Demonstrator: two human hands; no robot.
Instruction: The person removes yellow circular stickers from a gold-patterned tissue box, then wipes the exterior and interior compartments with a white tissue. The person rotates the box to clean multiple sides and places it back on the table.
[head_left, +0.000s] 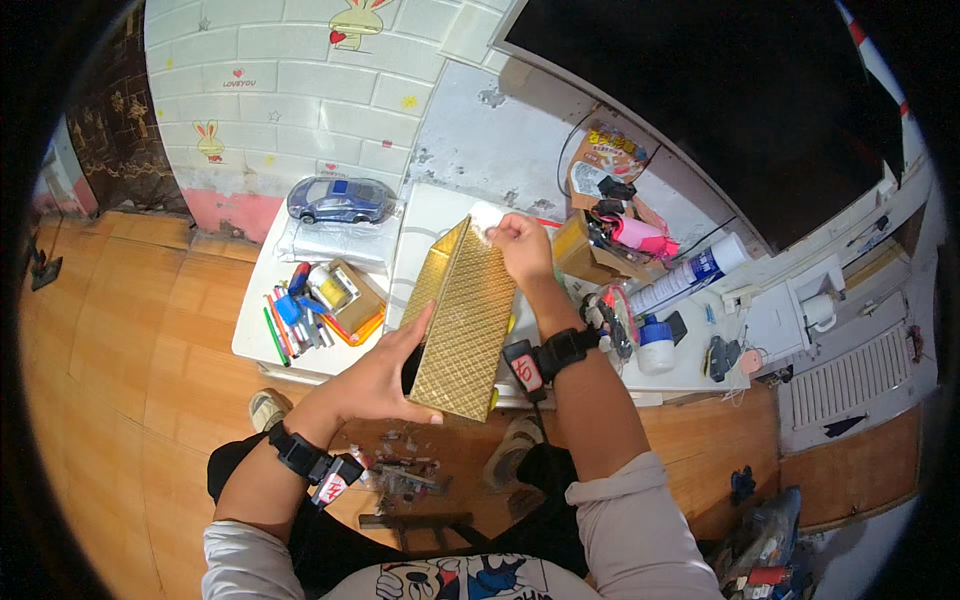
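A gold, quilt-textured box (465, 322) is tilted over the white table (255, 330) in front of me. My left hand (386, 375) grips its near left end, thumb along the side and fingers under the lower edge. At the far end of the box, my right hand (520, 244) pinches a piece of white material (487, 216), perhaps tissue or a wipe, against the upper corner. A dark gap shows beside my left hand; what lies inside the box cannot be seen.
Left on the table are a blue toy car (341, 200), coloured pens (289, 322) and a small cardboard box (352, 296). To the right stand an open carton (581, 251), a spray can (690, 274) and a white jar with a blue lid (656, 346). Litter (405, 472) lies on the floor.
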